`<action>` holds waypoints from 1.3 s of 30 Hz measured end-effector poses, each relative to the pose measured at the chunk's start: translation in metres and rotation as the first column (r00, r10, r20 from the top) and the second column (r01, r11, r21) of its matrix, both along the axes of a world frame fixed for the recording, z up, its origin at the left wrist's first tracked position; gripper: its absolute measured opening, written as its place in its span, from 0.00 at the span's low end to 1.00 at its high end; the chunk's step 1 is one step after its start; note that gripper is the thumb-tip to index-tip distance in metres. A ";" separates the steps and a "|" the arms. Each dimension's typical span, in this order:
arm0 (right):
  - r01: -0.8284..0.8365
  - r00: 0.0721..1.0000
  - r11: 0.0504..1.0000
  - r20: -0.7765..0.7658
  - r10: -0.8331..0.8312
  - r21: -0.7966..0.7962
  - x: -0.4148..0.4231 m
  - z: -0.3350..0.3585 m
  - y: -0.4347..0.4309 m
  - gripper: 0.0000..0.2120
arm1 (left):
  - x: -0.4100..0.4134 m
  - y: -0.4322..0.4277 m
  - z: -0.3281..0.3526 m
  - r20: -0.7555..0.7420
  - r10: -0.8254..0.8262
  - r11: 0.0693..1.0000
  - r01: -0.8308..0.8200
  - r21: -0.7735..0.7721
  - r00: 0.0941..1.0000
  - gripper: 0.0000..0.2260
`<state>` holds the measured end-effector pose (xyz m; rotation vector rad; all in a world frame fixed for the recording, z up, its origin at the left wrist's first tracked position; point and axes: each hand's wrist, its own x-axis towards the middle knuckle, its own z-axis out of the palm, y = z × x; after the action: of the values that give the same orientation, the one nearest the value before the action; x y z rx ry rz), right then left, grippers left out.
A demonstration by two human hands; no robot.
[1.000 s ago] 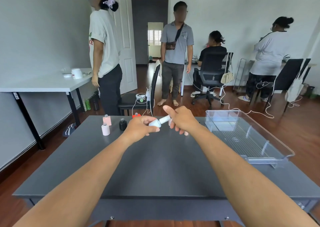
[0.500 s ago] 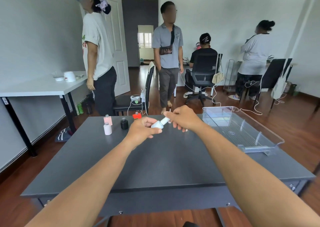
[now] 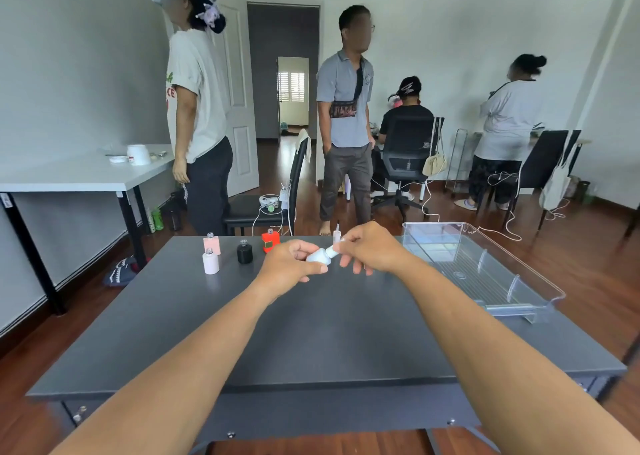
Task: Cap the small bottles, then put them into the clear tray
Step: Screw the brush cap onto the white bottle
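Observation:
My left hand [image 3: 292, 262] grips a small pale blue bottle [image 3: 318, 256], held tilted above the dark grey table [image 3: 311, 333]. My right hand [image 3: 369, 248] pinches the white cap [image 3: 333, 252] at the bottle's neck. Several uncapped bottles stand at the table's far left: a pink square one [image 3: 211, 244], a pale pink round one [image 3: 210, 262], a black one [image 3: 244, 252] and a red one [image 3: 270, 240]. A cap with a brush [image 3: 336, 234] stands upright behind my right hand. The clear tray [image 3: 485, 267] sits on the right with nothing in it.
A black chair [image 3: 273, 194] with chargers and cables stands just beyond the table's far edge. Several people stand or sit further back in the room. A white table [image 3: 79, 174] is at the left wall. Wooden floor surrounds the table.
The camera has tilted and shifted, so the table appears lower and the room fuller. Both hands stay together on the pale blue bottle and its cap, with little movement.

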<state>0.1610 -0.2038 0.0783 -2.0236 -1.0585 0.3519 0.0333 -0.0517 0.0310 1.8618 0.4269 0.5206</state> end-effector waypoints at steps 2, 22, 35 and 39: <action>0.040 0.999 0.999 -0.010 -0.040 -0.026 0.002 -0.002 0.002 0.17 | 0.003 0.003 -0.001 0.004 -0.002 1.000 0.002 0.006 1.000 0.15; 0.061 0.998 0.997 -0.003 -0.062 -0.041 -0.003 0.001 0.026 0.20 | 0.000 0.030 -0.004 -0.009 -0.004 1.000 0.005 0.024 1.000 0.15; -0.008 0.998 1.000 -0.060 0.008 0.004 -0.017 0.013 0.018 0.09 | -0.004 0.036 -0.004 -0.010 0.014 0.999 -0.014 0.034 1.000 0.15; 0.017 0.999 1.000 -0.036 -0.018 -0.002 -0.018 0.013 0.021 0.13 | -0.006 0.036 -0.003 -0.004 0.010 0.999 -0.010 0.044 1.000 0.15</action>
<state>0.1427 -0.1830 0.0909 -2.0194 -1.0183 0.3784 0.0273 -0.0156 0.0281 1.9043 0.4307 0.5365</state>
